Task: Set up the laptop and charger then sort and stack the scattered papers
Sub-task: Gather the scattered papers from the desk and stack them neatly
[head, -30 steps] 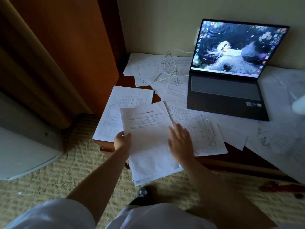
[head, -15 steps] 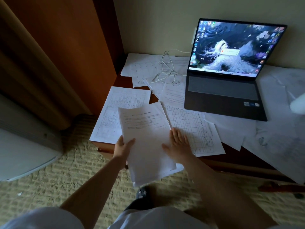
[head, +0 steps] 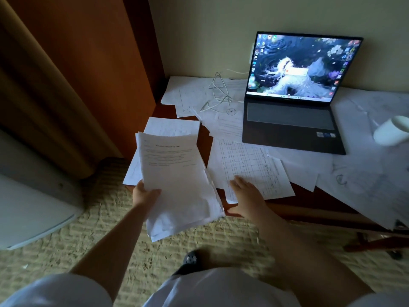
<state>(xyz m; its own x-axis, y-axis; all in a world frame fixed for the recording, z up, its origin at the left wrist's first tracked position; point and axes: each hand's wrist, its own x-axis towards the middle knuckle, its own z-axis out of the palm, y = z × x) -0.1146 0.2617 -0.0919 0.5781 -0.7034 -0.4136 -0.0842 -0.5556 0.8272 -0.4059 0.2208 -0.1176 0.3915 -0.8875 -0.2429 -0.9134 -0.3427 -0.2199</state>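
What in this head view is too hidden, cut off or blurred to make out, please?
- Text on the held stack: too small.
- Cup: cut by the right edge.
- Cable: its far end hidden behind the laptop.
- Sheet under the stack: mostly covered.

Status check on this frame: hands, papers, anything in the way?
Left hand grips paper stack; right hand flat on gridded sheet. Laptop open, screen lit. White cable and cup sit on loose sheets.
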